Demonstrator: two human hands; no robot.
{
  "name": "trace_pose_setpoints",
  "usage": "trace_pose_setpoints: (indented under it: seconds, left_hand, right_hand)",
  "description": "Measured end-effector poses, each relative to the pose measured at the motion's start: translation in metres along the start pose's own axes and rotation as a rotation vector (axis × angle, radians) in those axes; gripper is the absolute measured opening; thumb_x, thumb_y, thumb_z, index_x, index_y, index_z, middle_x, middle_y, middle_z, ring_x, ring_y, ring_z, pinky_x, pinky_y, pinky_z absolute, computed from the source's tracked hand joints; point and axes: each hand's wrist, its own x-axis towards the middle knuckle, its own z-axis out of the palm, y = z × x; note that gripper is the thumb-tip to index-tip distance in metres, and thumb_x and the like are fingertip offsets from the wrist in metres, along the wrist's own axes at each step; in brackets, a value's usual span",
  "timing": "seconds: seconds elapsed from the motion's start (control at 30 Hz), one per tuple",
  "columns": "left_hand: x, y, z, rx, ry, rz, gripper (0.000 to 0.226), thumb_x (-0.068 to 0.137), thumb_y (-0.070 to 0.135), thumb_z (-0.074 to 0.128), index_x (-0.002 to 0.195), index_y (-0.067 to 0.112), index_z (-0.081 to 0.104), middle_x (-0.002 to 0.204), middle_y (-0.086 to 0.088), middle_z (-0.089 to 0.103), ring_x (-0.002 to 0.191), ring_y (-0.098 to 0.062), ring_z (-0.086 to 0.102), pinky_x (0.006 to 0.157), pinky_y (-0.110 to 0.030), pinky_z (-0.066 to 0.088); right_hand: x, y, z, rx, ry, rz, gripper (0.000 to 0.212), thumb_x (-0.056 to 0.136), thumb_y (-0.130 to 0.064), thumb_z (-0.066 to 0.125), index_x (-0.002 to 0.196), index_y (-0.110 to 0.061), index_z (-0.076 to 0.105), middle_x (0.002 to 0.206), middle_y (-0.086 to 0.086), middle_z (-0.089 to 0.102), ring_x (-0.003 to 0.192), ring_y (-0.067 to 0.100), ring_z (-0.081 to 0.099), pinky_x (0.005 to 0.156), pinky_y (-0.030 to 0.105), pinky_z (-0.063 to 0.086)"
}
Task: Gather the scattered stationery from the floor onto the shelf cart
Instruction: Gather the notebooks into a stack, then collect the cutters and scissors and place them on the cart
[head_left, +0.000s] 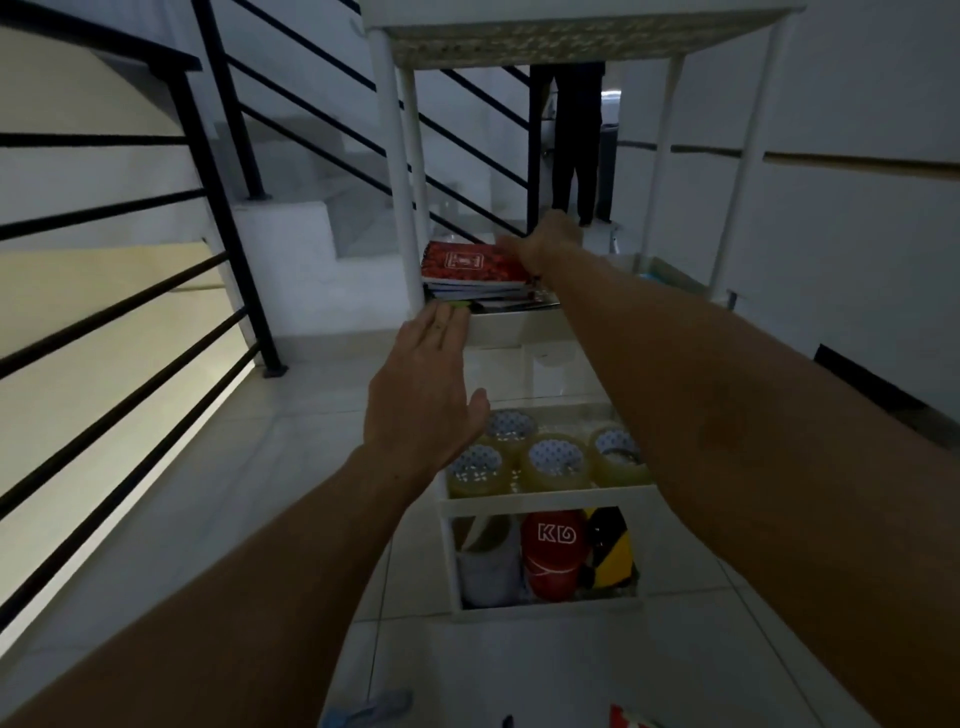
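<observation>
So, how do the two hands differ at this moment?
The left hand is flat with straight fingers and holds nothing; the right hand has its fingers on the red notebook. The left hand is at the shelf's front edge; the right hand reaches further in, over the stack. Both stretch toward the same shelf of the cart.

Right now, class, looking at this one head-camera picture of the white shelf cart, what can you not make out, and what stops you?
- Right hand: its fingers are out of sight behind the hand at the red-covered notebook, so the grip is unclear.
- Books under that notebook: only their edges show.
- Small blue object on the floor: cut off by the bottom edge.
- White shelf cart, lowest tier: dim; the grey item is unidentifiable.
</observation>
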Motion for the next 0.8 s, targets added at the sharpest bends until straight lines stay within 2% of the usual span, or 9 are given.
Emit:
trace_pose_setpoints:
  seconds: [0.07,0.17,0.23,0.33,0.4,0.47,0.53,0.63,0.8]
  left_hand:
    - [0.000,0.001,-0.001,-0.007,0.003,-0.009,0.085,0.086,0.043,0.062,0.154,0.011,0.023,0.160,-0.007,0.028,0.148,-0.020,0.020,0.115,-0.037,0.035]
    - [0.000,0.002,-0.002,-0.009,-0.002,-0.013,0.084,0.086,0.042,0.062,0.154,0.011,0.025,0.159,-0.006,0.030,0.148,-0.020,0.021,0.112,-0.037,0.038]
    - [0.001,0.003,-0.001,-0.002,-0.006,-0.028,0.084,0.085,0.042,0.062,0.154,0.012,0.024,0.159,-0.007,0.030,0.147,-0.020,0.022,0.112,-0.037,0.037]
    - [0.000,0.004,-0.002,0.011,-0.015,-0.037,0.084,0.085,0.042,0.063,0.154,0.012,0.024,0.158,-0.008,0.030,0.147,-0.021,0.023,0.113,-0.038,0.036]
    - [0.000,0.004,-0.001,0.019,-0.017,-0.027,0.084,0.086,0.040,0.063,0.154,0.011,0.024,0.158,-0.009,0.030,0.147,-0.022,0.022,0.116,-0.038,0.033]
    - [0.000,0.003,-0.001,0.028,-0.020,-0.013,0.083,0.086,0.038,0.063,0.154,0.009,0.024,0.158,-0.010,0.030,0.147,-0.023,0.022,0.117,-0.039,0.032]
    - [0.001,0.002,-0.002,0.034,-0.024,0.000,0.082,0.086,0.037,0.062,0.153,0.008,0.025,0.157,-0.011,0.031,0.146,-0.024,0.024,0.115,-0.042,0.035]
    - [0.003,0.000,-0.003,0.050,-0.045,0.021,0.081,0.087,0.036,0.061,0.153,0.008,0.025,0.157,-0.011,0.032,0.144,-0.026,0.029,0.115,-0.045,0.034]
    - [-0.001,0.004,-0.005,0.066,-0.054,0.028,0.086,0.091,0.036,0.057,0.156,0.006,0.011,0.164,-0.014,0.012,0.151,-0.025,0.010,0.123,-0.043,0.010]
  right_hand:
    - [0.003,0.006,-0.001,-0.040,0.032,-0.033,0.068,0.085,-0.046,0.072,0.129,0.002,0.051,0.130,0.017,0.058,0.118,0.029,0.057,0.089,0.033,0.049]
    - [-0.002,0.003,-0.008,-0.138,0.003,-0.163,0.062,0.080,-0.054,0.073,0.113,-0.004,0.059,0.108,0.014,0.062,0.102,0.024,0.061,0.071,0.030,0.050]
    - [-0.009,-0.001,-0.010,-0.265,-0.054,-0.282,0.063,0.079,-0.055,0.073,0.114,-0.004,0.063,0.108,0.009,0.065,0.099,0.021,0.062,0.075,0.027,0.050]
    - [-0.023,-0.005,-0.013,-0.405,-0.138,-0.443,0.042,0.087,-0.042,0.070,0.116,-0.012,0.069,0.119,0.006,0.068,0.106,0.019,0.063,0.089,0.028,0.051]
    - [-0.034,-0.005,-0.016,-0.462,-0.126,-0.492,0.031,0.093,-0.036,0.062,0.114,-0.014,0.069,0.116,0.002,0.067,0.106,0.018,0.060,0.084,0.030,0.047]
    - [-0.049,-0.001,-0.016,-0.426,-0.084,-0.528,0.024,0.097,-0.031,0.054,0.103,-0.014,0.070,0.105,0.002,0.065,0.101,0.017,0.058,0.081,0.030,0.043]
    - [-0.063,0.004,-0.016,-0.366,-0.011,-0.570,0.024,0.097,-0.028,0.050,0.097,-0.017,0.071,0.101,0.003,0.068,0.096,0.020,0.062,0.090,0.038,0.047]
    - [-0.093,0.014,-0.016,-0.362,0.143,-0.596,0.026,0.097,-0.028,0.046,0.097,-0.020,0.071,0.100,0.002,0.067,0.098,0.023,0.058,0.098,0.046,0.037]
    - [-0.157,0.045,-0.026,-0.324,0.282,-0.706,0.021,0.096,-0.029,0.047,0.096,-0.021,0.066,0.100,-0.001,0.061,0.104,0.022,0.050,0.083,0.037,0.026]
